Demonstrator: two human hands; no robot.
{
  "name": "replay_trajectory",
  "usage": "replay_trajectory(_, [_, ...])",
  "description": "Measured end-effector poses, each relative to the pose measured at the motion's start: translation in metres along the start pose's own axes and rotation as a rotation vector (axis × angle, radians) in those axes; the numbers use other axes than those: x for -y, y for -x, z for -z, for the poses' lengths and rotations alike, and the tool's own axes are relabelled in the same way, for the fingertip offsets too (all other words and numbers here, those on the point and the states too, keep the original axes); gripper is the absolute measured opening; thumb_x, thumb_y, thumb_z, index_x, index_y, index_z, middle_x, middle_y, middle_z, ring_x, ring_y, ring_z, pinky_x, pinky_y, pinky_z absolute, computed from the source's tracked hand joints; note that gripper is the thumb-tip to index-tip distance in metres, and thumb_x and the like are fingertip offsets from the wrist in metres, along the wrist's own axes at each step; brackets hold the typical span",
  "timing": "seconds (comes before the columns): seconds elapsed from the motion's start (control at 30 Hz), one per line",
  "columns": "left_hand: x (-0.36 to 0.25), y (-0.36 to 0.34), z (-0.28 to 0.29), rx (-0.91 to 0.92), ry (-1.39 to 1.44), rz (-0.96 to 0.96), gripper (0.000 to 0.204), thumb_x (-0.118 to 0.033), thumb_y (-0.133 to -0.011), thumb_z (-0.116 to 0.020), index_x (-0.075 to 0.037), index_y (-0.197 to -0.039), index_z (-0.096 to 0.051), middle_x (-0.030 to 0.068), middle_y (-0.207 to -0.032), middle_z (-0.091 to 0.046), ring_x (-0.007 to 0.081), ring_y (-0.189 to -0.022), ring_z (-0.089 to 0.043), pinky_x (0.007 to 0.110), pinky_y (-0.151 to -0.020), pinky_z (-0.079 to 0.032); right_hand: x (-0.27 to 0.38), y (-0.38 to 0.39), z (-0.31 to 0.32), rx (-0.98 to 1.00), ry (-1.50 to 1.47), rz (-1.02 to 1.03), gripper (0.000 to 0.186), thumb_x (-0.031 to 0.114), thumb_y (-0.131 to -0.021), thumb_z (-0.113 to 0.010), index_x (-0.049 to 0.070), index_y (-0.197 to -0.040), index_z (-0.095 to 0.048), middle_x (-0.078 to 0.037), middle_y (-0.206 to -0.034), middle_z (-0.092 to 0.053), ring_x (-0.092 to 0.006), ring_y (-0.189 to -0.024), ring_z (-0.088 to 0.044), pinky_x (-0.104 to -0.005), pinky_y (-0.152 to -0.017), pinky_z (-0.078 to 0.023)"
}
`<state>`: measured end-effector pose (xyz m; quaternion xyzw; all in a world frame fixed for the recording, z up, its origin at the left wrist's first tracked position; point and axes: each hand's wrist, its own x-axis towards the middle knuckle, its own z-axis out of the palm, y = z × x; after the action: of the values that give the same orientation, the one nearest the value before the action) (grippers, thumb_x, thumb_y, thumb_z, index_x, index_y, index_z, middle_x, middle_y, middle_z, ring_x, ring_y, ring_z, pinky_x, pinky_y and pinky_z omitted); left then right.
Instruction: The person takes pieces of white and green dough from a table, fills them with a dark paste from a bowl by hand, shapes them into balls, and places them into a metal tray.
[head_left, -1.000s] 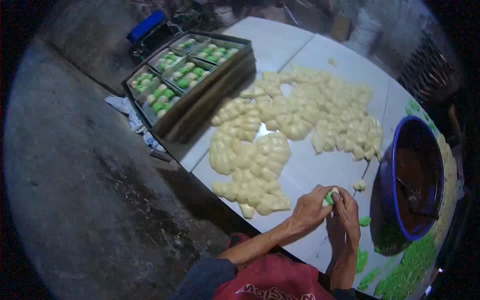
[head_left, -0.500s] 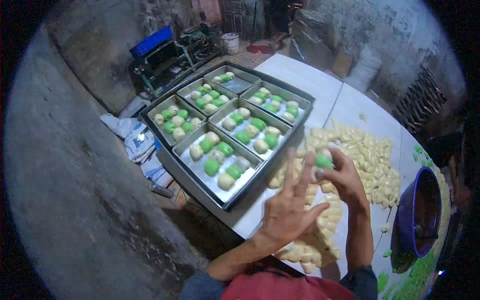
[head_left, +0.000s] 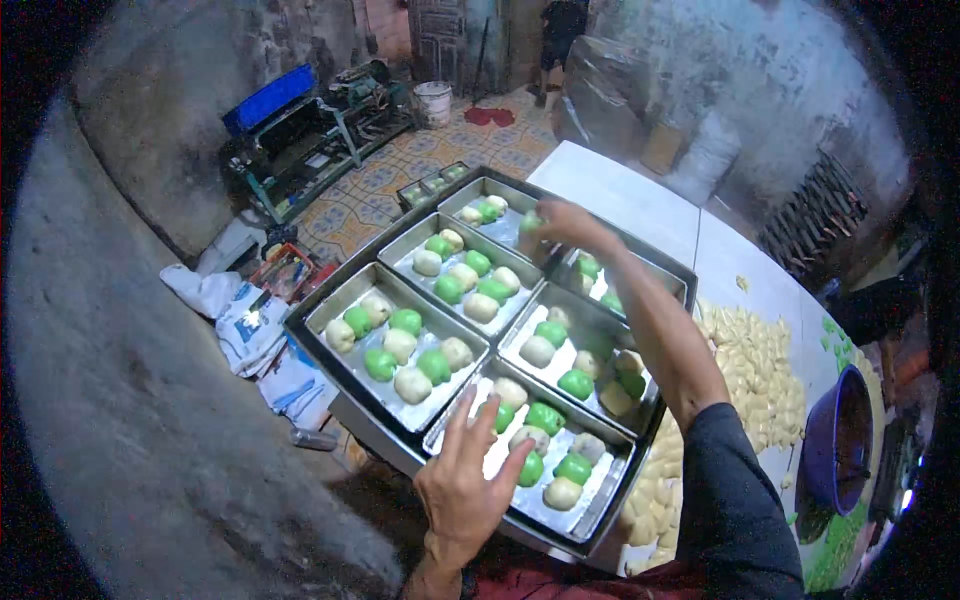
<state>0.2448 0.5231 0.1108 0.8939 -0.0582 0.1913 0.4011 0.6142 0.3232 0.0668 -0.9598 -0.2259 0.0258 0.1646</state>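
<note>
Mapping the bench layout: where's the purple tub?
Head view, right side: the purple tub stands on the white table, just right of the large pale dough spread, with green dough below it in the picture.

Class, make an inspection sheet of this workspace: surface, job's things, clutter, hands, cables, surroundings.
Surface: white table, bearing pale dough pieces and purple tub.
Job's things: six grouped metal tins holding green and pale dough balls.
Clutter: white bags left of the table.
Left hand: spread open at the nearest tin; contact unclear.
Right hand: blurred over the group's farthest tin; grip unclear.
Cables: nothing seen.
Surroundings: tiled floor, white bucket, blue-topped machine, person.
</note>
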Motion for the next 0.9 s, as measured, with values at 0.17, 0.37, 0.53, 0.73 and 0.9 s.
replay_trajectory(0.17, [0.015,0.0,0.002,0.007,-0.062,-0.074,0.04,-0.024,-0.075,-0.08,-0.009,-0.11,-0.069,0.0087,-0.115,-0.068,0.0188,-0.069,-0.069,0.026,-0.058,-0.053,0.012,-0.03,-0.01,0.185,0.386,0.056,0.05,0.053,-0.085,-0.057,0.006,-0.096,-0.07,-0.018,-0.086,-0.069,-0.0361,-0.081,-0.067,-0.0464,-0.074,-0.052])
replay_trajectory(0.37, [0.028,0.002,0.001,-0.023,-0.048,-0.268,0.029,-0.019,-0.076,-0.079,-0.009,-0.103,-0.072,0.005,-0.101,-0.072,0.0166,-0.073,-0.071,0.025,-0.059,-0.053,0.047,-0.002,0.004,0.011,0.361,0.005,0.047,0.051,-0.089,-0.056,0.01,-0.107,-0.068,-0.02,-0.091,-0.069,-0.0371,-0.089,-0.067,-0.0472,-0.077,-0.053])
replay_trajectory(0.53, [0.017,0.003,-0.002,-0.021,-0.004,-0.17,0.028,-0.015,-0.076,-0.077,-0.005,-0.101,-0.071,0.0085,-0.094,-0.073,0.0206,-0.074,-0.071,0.029,-0.062,-0.054,0.017,0.024,-0.003,0.052,0.326,0.025,0.047,0.05,-0.089,-0.056,0.01,-0.11,-0.068,-0.023,-0.092,-0.068,-0.0402,-0.086,-0.066,-0.0481,-0.078,-0.052])
replay_trajectory(0.73, [0.013,0.018,-0.009,-0.094,-0.048,-0.114,0.026,-0.01,-0.078,-0.075,0.0,-0.102,-0.07,0.0146,-0.092,-0.072,0.0252,-0.078,-0.071,0.033,-0.065,-0.053,0.015,0.116,0.052,-0.313,0.253,0.246,0.045,0.043,-0.092,-0.059,0.005,-0.118,-0.063,-0.018,-0.104,-0.068,-0.0362,-0.093,-0.066,-0.0434,-0.082,-0.053])
replay_trajectory(0.9, [0.028,0.026,-0.021,-0.183,0.088,0.103,0.022,-0.006,-0.089,-0.067,0.005,-0.108,-0.067,0.0145,-0.105,-0.07,0.0211,-0.09,-0.067,0.031,-0.074,-0.055,-0.002,0.274,0.117,-0.252,-0.003,0.086,0.043,0.038,-0.093,-0.061,0.005,-0.12,-0.062,-0.014,-0.102,-0.07,-0.0247,-0.088,-0.069,-0.0381,-0.075,-0.057])
